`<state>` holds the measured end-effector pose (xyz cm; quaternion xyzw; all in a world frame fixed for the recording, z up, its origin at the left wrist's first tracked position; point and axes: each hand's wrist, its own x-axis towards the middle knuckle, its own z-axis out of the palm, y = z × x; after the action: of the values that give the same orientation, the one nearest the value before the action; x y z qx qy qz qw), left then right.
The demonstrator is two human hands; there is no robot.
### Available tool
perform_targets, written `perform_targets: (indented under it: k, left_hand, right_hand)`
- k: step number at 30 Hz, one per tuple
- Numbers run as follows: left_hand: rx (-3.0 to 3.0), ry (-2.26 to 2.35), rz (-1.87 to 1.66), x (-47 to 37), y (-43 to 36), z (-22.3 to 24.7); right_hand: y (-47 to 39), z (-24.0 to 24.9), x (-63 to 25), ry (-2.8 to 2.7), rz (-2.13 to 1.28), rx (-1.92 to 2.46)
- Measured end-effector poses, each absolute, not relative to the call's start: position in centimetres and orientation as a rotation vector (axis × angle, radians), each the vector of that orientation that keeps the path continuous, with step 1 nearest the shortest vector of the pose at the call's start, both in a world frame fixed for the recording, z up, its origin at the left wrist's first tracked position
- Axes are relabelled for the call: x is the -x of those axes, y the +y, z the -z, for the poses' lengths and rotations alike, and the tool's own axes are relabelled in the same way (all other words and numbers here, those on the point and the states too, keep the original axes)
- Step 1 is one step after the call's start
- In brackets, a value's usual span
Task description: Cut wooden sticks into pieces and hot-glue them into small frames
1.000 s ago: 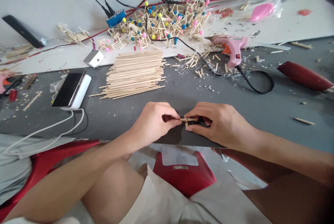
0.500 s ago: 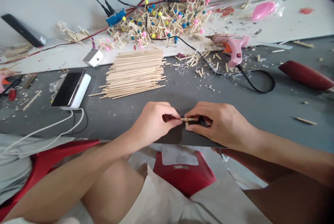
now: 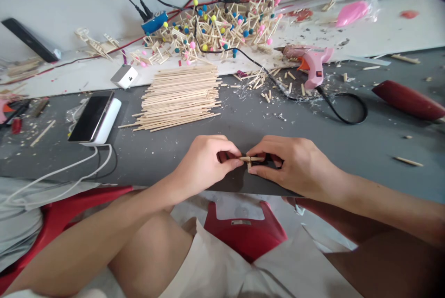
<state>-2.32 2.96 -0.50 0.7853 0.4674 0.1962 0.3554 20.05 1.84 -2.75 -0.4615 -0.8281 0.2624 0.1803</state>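
Close to the table's front edge, my left hand (image 3: 212, 159) pinches one end of a small piece made of short wooden sticks (image 3: 249, 161). From the other side, my right hand (image 3: 288, 161) grips the same piece between thumb and fingers. The sticks cross each other, one lying sideways and one pointing toward me. My fingertips cover part of the joint. Beyond my left hand lies a flat stack of long thin wooden sticks (image 3: 184, 98).
A pink glue gun (image 3: 314, 68) with a black cord lies behind my right hand. Stick pieces with coloured balls (image 3: 222, 29) are heaped at the back. A phone (image 3: 92, 117) rests at left, a dark red tool handle (image 3: 406, 100) at right. Cut stick bits (image 3: 267, 97) litter the grey table (image 3: 167, 159).
Both hands keep their grip on the small stick piece and have hardly moved. The view has shifted very slightly.
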Motion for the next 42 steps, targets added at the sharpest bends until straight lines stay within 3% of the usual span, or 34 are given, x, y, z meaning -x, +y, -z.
perform_targets:
  k: [42]
  left_hand:
    - [-2.004,1.208,-0.53,2.32,2.86,0.65]
  right_hand:
    - [1.97,2.5,-19.97,-2.368,-0.744,1.333]
